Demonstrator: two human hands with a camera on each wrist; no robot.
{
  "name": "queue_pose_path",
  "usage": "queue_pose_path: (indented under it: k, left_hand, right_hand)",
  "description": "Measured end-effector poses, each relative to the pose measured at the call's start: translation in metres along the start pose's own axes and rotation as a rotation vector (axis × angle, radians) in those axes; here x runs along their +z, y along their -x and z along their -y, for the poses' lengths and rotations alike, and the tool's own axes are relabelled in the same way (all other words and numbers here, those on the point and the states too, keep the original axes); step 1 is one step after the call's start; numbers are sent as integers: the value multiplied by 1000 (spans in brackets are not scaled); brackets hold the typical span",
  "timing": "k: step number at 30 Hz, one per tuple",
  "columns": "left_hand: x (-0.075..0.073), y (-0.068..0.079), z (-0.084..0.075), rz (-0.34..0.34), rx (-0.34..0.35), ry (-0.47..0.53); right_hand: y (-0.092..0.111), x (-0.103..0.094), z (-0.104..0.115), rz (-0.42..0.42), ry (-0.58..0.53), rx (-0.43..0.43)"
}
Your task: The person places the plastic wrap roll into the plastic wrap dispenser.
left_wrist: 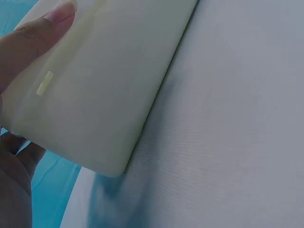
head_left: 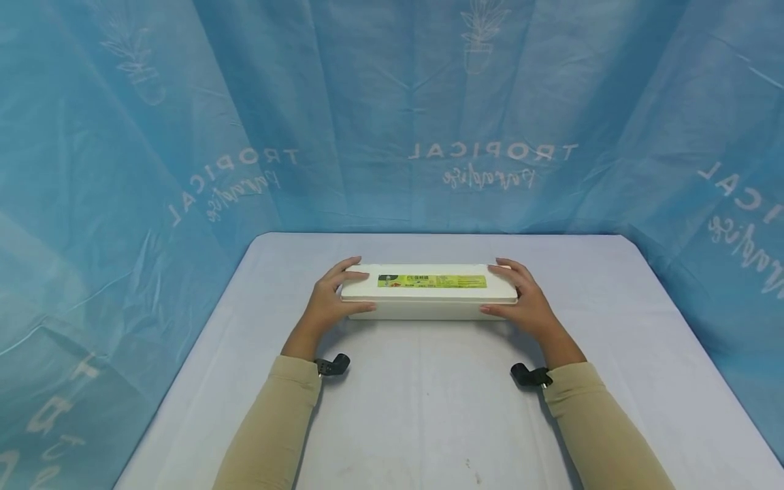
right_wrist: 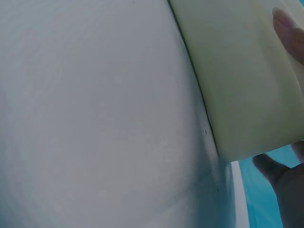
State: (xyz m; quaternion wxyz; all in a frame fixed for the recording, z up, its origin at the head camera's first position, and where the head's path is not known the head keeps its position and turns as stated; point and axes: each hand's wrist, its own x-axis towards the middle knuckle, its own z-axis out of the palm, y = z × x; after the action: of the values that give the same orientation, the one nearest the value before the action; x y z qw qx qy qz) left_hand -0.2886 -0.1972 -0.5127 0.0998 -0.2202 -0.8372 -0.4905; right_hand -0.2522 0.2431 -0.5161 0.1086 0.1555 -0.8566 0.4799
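A long white lidded box [head_left: 429, 311] lies crosswise toward the far part of the table, with a yellow-green printed label [head_left: 431, 281] on its lid. At its left end my left hand [head_left: 326, 299] grips it, thumb on the front wall and fingers over the end and the lid. My right hand [head_left: 528, 304] holds the right end in the same way, thumb in front. In the left wrist view the box's front wall [left_wrist: 109, 95] shows a small pale raised tab. The lower edge of the box [right_wrist: 242, 95] runs close along the cloth in the right wrist view.
White cloth covers the table [head_left: 422, 408], with a few small specks near the front. Blue printed curtains [head_left: 392, 102] hang behind it and on both sides. A black camera mount sits on each wrist, below tan sleeves [head_left: 269, 422].
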Motion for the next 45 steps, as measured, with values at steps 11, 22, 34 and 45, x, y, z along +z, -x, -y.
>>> queue_pose_path:
  k: [11,22,34,45]
  left_hand:
    - [0,-1,3,45,-37,-1]
    - [-1,-8,4,98,-95,8]
    - [-5,-8,2,124,-83,32]
    - [-5,-5,-2,102,-66,8]
  right_hand:
    - [-1,-2,-6,62,-17,31]
    - [-3,-8,-6,118,-48,32]
    - [-1,-6,-5,140,-139,43]
    - [-2,-4,-7,85,-114,59]
